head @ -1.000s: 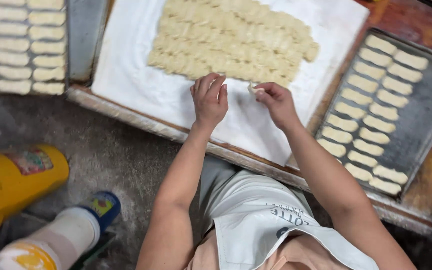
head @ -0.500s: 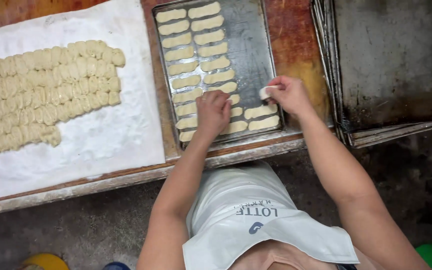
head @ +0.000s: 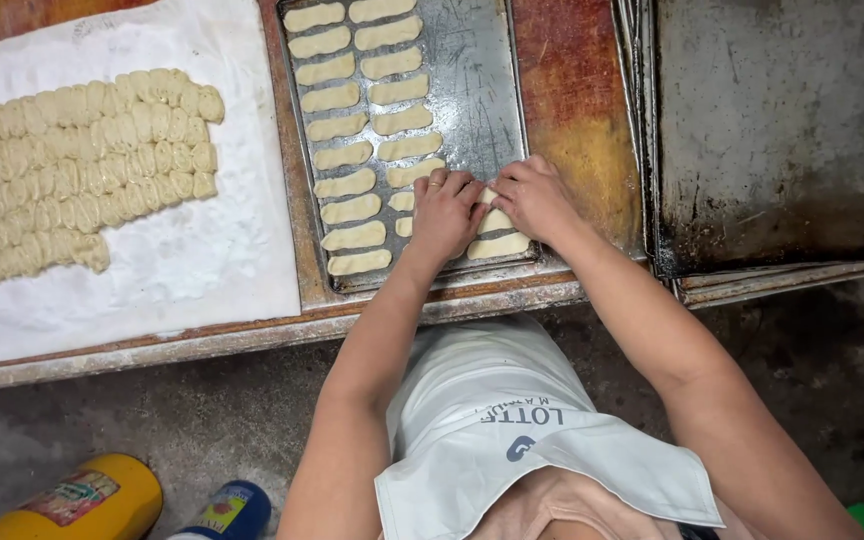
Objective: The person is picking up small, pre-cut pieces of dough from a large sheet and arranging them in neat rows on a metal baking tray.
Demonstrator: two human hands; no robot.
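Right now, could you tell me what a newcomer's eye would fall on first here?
Both hands, the left hand and right hand, meet over a dough piece at the near end of a metal tray lined with two columns of pale dough strips. To its left, a big clump of dough pieces lies on a floured white sheet. A dark tray sits at right.

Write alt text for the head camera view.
Both hands, left hand and right hand, press on dough pieces at the near end of a metal baking tray lined with two columns of them. To its left, a cluster of cut dough lies on floured white paper.
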